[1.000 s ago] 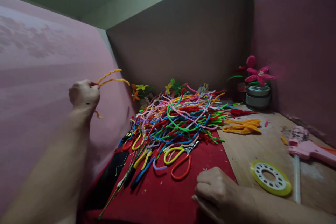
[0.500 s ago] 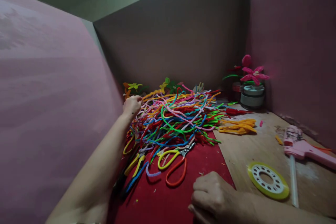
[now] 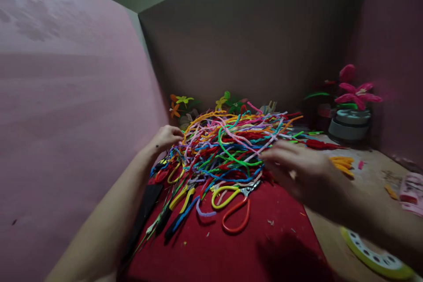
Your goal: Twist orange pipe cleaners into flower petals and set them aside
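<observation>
A big tangled heap of multicoloured pipe cleaners point(image 3: 228, 145) lies on a red cloth point(image 3: 211, 255). At its left edge, my left hand point(image 3: 168, 136) is closed, fingertips pinched at the end of an orange pipe cleaner point(image 3: 194, 122) that arches over the heap. My right hand point(image 3: 297, 163), slightly blurred, reaches over the heap's right side with fingers stretched out and nothing visible in them. Just in front of the heap are scissors point(image 3: 236, 207) with one yellow and one red handle. Yellow-and-black-handled pliers point(image 3: 180, 198) lie left of them, partly under the pipe cleaners.
Pink pipe-cleaner flower point(image 3: 358, 93) stands by a grey round container point(image 3: 349, 125) at the back right. Orange pipe cleaners point(image 3: 343, 165), a yellow tape roll point(image 3: 376, 255) and a pink glue gun point(image 3: 411, 191) lie on the wooden surface. A pink wall point(image 3: 82, 119) rises close on the left.
My right hand has risen from the front of the red cloth to the heap's right side, its fist now opened. My left hand stays at the left edge. The view has shifted.
</observation>
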{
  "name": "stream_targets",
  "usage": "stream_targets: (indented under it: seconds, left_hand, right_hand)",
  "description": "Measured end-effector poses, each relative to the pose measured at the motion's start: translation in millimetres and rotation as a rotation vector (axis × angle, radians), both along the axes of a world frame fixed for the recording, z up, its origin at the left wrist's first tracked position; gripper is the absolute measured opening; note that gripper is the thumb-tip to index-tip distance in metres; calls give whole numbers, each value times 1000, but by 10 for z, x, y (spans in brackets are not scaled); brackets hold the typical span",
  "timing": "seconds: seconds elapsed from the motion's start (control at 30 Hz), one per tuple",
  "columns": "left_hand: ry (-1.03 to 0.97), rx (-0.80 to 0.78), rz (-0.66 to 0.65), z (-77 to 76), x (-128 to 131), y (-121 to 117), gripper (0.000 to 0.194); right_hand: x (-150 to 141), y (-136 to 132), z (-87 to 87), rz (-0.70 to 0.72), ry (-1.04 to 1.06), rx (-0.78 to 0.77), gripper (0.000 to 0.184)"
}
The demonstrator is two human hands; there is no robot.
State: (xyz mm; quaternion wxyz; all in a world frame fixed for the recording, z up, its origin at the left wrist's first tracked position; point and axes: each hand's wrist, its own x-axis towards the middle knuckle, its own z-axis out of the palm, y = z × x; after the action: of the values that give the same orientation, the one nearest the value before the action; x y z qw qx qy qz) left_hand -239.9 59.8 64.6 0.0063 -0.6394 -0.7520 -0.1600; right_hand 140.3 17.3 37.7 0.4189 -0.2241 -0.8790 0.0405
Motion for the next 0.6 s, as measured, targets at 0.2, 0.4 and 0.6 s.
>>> stream_targets:
  seconds: [0.2,0.4,0.6]
  left_hand:
    - [148,-8,89,-347,-18,-86,18]
    - [176,22,164,-222,-183,-163,25]
    - [191,106,337,73,-387,-281,24]
  right_hand:
    - [-330,954,177,-511,-231,-123,33]
    - [-509,1132,128,-595,-476,-264,27]
    - [-382,1226,191,-644,-404,-225,30]
